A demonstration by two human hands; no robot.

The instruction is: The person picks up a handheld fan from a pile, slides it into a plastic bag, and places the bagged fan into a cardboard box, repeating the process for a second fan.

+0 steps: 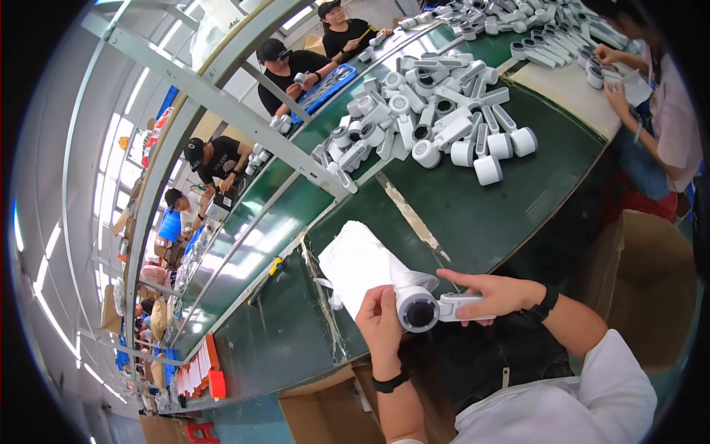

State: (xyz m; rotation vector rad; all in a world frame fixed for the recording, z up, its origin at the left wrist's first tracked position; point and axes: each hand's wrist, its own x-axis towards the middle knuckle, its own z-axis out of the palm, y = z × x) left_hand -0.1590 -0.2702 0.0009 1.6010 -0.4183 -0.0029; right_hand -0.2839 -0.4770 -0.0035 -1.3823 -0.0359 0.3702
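Observation:
In my right hand [492,296] is the grey-white handle of a hair-dryer-shaped device [421,311], its round head and dark centre facing me. The right index finger stretches out while the other fingers close on the handle. My left hand [380,317] is beside the head, thumb and fingertips pinched on the edge of a thin white plastic bag [416,280]. Film from that bag lies against the far side of the head. Beneath and beyond it, a stack of white plastic bags [353,255] rests on the green table [296,325].
A large heap of similar devices [414,111] covers the table's far middle. A yellow-black utility knife [266,281] lies left. Metal shelf posts [244,103] rise at the left. Cardboard boxes [643,288] stand right and below [325,414]. Co-workers sit across and at right [665,126].

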